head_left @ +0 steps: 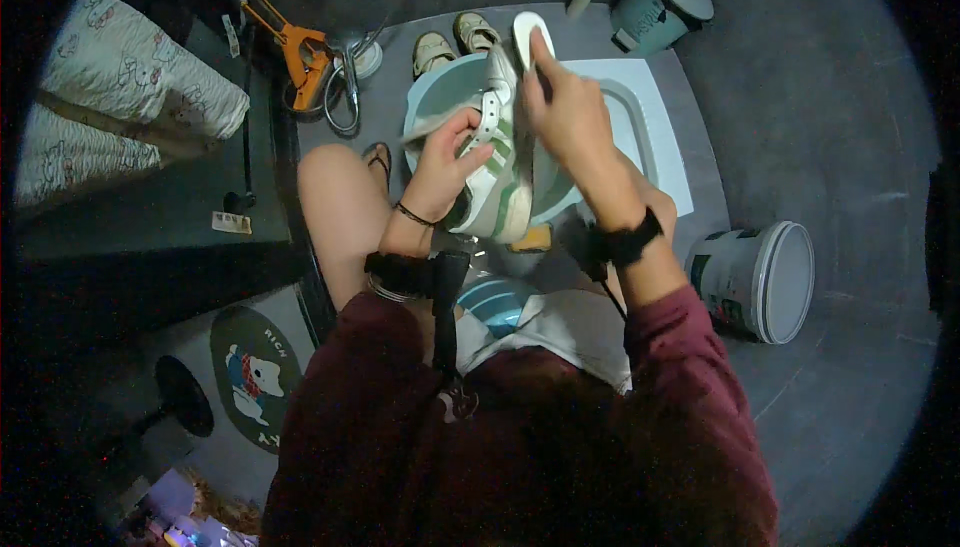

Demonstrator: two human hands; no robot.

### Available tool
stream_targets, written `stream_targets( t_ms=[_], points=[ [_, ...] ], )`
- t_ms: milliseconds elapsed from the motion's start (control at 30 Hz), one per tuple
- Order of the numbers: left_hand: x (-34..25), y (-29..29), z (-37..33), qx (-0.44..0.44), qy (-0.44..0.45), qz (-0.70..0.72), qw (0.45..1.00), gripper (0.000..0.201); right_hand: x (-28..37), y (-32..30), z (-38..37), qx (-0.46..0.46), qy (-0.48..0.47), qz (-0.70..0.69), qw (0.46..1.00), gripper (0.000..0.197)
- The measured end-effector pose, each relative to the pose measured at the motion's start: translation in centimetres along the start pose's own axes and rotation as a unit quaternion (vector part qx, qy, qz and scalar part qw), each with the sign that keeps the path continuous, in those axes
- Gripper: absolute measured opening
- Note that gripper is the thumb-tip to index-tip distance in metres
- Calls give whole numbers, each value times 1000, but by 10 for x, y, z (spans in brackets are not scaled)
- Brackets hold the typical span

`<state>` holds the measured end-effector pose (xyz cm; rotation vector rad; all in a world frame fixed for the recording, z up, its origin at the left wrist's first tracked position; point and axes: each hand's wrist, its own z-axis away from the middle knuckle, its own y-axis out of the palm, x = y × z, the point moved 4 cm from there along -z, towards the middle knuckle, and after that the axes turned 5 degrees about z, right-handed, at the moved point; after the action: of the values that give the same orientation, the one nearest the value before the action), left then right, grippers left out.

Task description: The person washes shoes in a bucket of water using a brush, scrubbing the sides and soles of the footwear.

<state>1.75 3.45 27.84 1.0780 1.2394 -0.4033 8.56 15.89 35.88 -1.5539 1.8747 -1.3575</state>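
Note:
My left hand [447, 162] grips a white sneaker [512, 172] with green stripes by its tongue and laces side, its toe tilted away from me. Beneath the shoe is a pale blue-green basin [418, 97]. In my right hand [575, 112] is a white, rounded-end scrubbing brush [524, 29], pressed close against the shoe's sole edge; its bristles are hidden. A yellow sponge [532, 239] lies just below the heel, near the basin's near rim.
Two pale shoes [434, 51] stand behind the basin. A white squat-toilet pan [655, 137] lies to its right. A lidded grey-green bin [655, 12] is at the back, a white bucket [745, 282] lies at right. An orange-headed mop [303, 57] leans at left.

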Motion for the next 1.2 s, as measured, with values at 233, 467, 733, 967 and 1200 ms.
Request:
stream_targets(
  t_ms=[233, 467, 733, 967, 1200],
  points=[
    [15, -17, -8, -25, 65, -138, 988, 24, 12, 8, 82, 109, 26, -6, 994, 52],
    [12, -5, -7, 21, 51, -158, 986, 23, -27, 14, -32, 47, 81, -61, 994, 49],
    [-1, 5, 0, -10, 17, -18, 1000, 18, -87, 34, 25, 114, 327, -655, 671, 24],
    [-8, 10, 2, -3, -12, 32, 999, 20, -64, 6, 37, 101, 324, -691, 638, 28],
    [-11, 8, 3, 10, 4, -26, 1000, 21, -54, -4, 28, 94, 308, -611, 724, 32]
  ],
)
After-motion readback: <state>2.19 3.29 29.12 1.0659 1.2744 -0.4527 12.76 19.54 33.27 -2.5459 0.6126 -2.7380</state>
